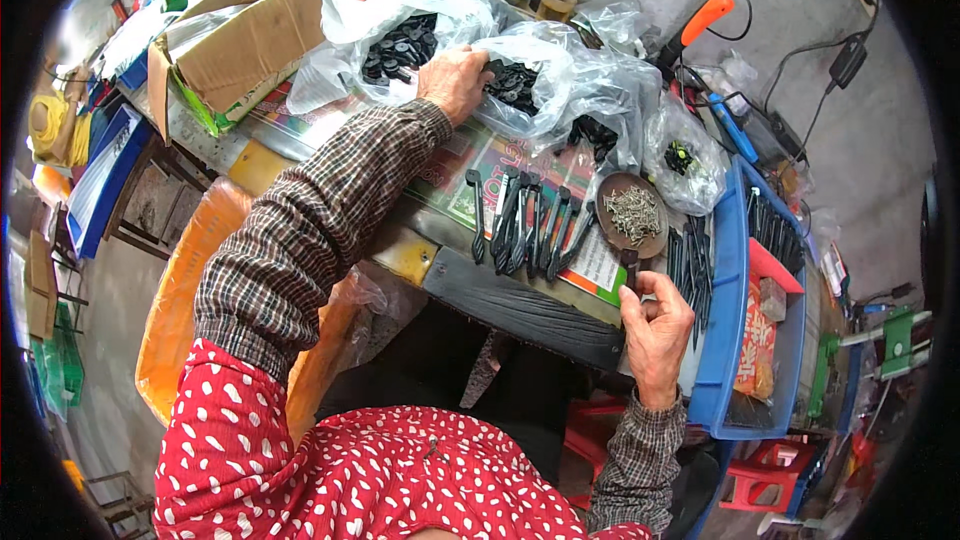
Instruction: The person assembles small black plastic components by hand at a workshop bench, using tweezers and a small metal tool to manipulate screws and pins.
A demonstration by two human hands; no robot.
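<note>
Left hand (452,83), 12 o'clock: fingers (474,61) curled beside bagged black parts (514,90), grip unclear; right hand (656,335), 4 o'clock: pinched on a black piece (629,261).

- Dark piece (629,262): short, narrow; pinched at its lower end by the right hand (655,325), upper end at the near edge of the screw dish (608,232); finer detail too small to tell.
- Black parts (515,90): small, flat, rounded, loose; heaped in disorder, partly covered by plastic.
- Clear bag (575,90): thin, crumpled, mouth open; lies on the table around the black parts, left hand (455,85) at its left edge.
</note>
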